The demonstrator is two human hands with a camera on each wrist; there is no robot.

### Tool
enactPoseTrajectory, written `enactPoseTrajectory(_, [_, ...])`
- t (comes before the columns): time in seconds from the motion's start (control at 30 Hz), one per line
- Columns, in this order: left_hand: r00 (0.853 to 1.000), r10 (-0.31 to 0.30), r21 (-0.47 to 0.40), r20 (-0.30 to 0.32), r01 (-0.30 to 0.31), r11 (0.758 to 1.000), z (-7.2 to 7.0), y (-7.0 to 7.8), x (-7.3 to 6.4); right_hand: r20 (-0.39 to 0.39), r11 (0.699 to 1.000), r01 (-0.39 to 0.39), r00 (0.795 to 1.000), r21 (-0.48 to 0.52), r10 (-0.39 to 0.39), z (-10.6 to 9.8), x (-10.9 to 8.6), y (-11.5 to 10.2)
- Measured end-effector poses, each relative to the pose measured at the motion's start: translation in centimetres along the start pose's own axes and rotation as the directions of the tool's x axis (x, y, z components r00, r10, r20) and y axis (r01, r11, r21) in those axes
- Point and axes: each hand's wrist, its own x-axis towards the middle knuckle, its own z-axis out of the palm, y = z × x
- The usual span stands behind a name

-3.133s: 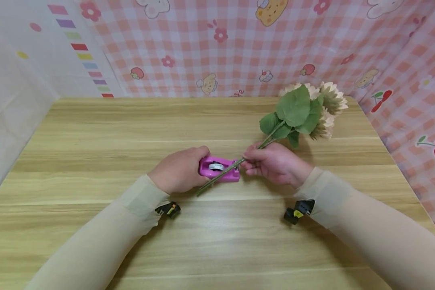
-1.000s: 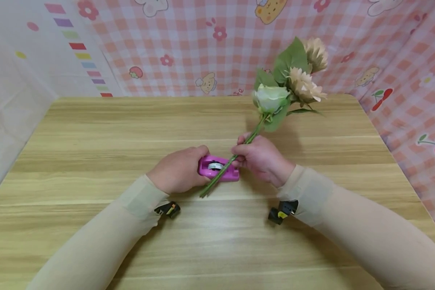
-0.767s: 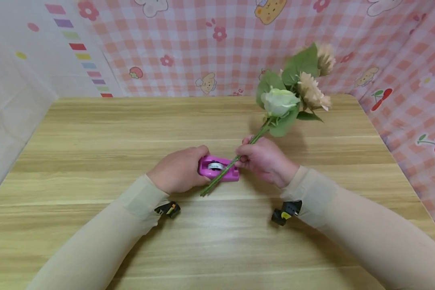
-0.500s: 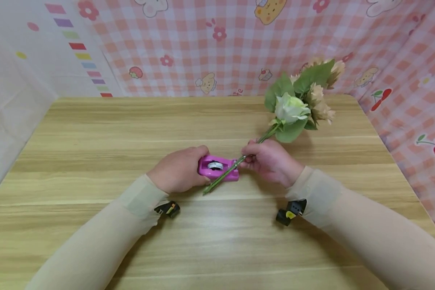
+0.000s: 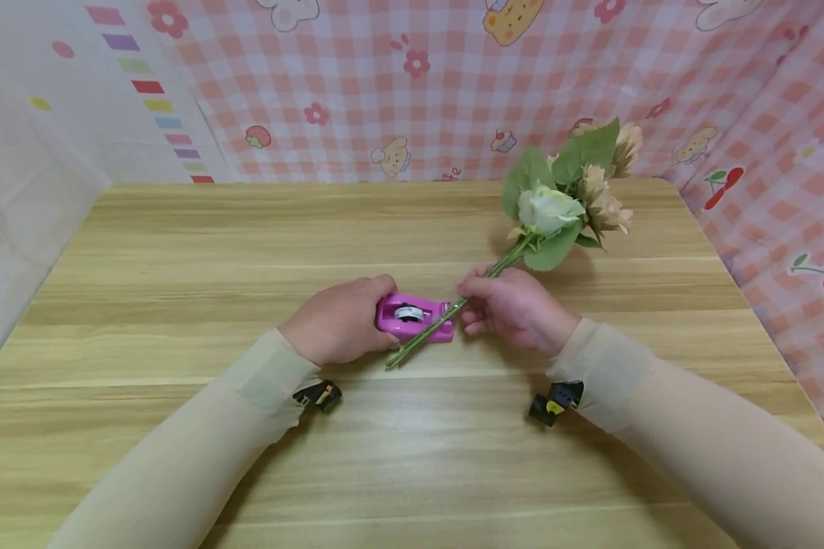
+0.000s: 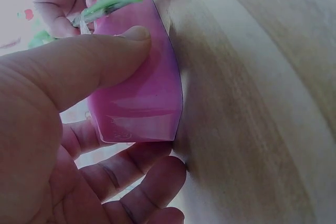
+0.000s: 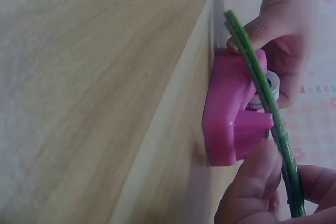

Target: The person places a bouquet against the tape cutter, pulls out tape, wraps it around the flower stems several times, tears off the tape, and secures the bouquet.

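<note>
My left hand point(image 5: 336, 320) grips the back end of a pink tape dispenser point(image 5: 400, 330) standing on the table, its thumb along one side in the left wrist view. A white roll of tape point(image 5: 409, 313) sits inside it. Between the thumb and fingers of my right hand point(image 5: 525, 311) are the green stems point(image 5: 511, 257) of a bunch of artificial flowers. A pale green-white rose point(image 5: 549, 210), beige blooms point(image 5: 604, 202) and broad leaves point(image 5: 587, 151) point to the back right. The stems cross slantwise over the dispenser's front; in the right wrist view a clear shiny patch shows on the stems point(image 7: 283, 137).
The wood-grain table point(image 5: 412, 465) spreads around both hands. A pink checked cloth point(image 5: 357, 76) hangs along its back edge, with more cloth at both sides. Small black cameras point(image 5: 555, 404) are worn on the wrists.
The bunch has turned over so the rose faces up. It was lifted about a second ago, then lowered to the right with the right hand. The left hand and dispenser stayed put.
</note>
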Motion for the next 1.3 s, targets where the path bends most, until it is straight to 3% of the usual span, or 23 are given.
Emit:
enactPoseTrajectory(0.13, [1.000, 0.001, -0.001, 0.000, -0.001, 1.000, 0.0, 0.0, 0.0, 0.024, 1.000, -0.015, 1.000, 0.003, 0.014, -0.3, -0.2, 0.0])
enactPoseTrajectory(0.37, [1.000, 0.010, -0.004, -0.003, -0.010, 1.000, 0.1, 0.1, 0.1, 0.056, 0.994, -0.028, 0.998, 0.101, 0.022, -0.9, -0.5, -0.1])
enactPoseTrajectory(0.6, [1.000, 0.006, -0.013, -0.003, -0.006, 1.000, 0.1, 0.1, 0.1, 0.159, 0.990, -0.013, 0.987, 0.139, -0.009, -1.2, -0.8, -0.2])
enactPoseTrajectory(0.77, [1.000, 0.004, -0.012, -0.007, -0.004, 1.000, 0.1, 0.0, 0.1, 0.186, 0.976, -0.034, 0.982, 0.216, -0.007, -0.8, -0.6, -0.2])
enactPoseTrajectory(1.1, [1.000, 0.007, -0.019, -0.015, -0.007, 1.000, 0.3, -0.1, 0.0, 0.117, 0.983, -0.014, 0.993, 0.182, -0.007, -0.1, -0.4, -0.2])
enactPoseTrajectory(1.3, [1.000, 0.010, -0.013, -0.017, -0.010, 1.000, 0.2, 0.0, 0.0, 0.129, 0.997, -0.038, 0.991, 0.071, 0.029, -0.4, -0.4, 0.0])
